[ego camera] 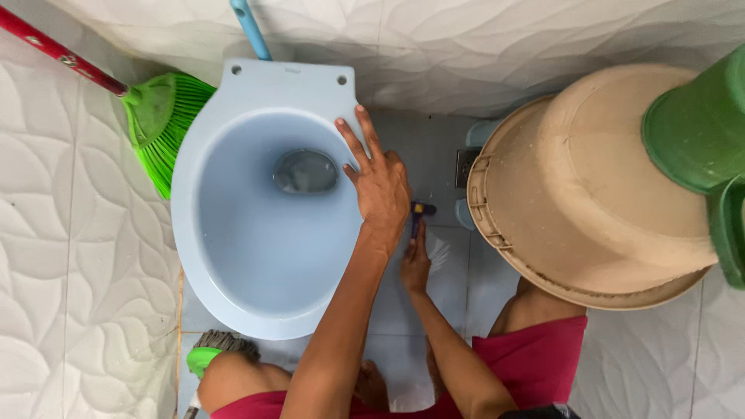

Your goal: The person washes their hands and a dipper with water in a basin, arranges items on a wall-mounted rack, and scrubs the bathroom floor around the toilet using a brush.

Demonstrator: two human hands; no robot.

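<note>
My left hand (382, 190) rests flat on the right rim of a pale blue toilet bowl (233, 310), fingers spread and holding nothing. The bowl has no seat, and a little water sits in its drain (305, 171). My right hand (415, 264) is lower, down at the tiled floor just right of the bowl. It grips a small dark-handled brush (420, 211) that points away from me. My knees and red shorts (543, 357) show at the bottom.
An upturned tan plastic basin (597, 194) fills the right side, with a green bucket (698, 132) over its far edge. A green broom with a red handle (163, 124) leans at the left wall. A blue pipe (250, 27) rises behind the bowl. Another green brush (206, 355) lies by my left knee.
</note>
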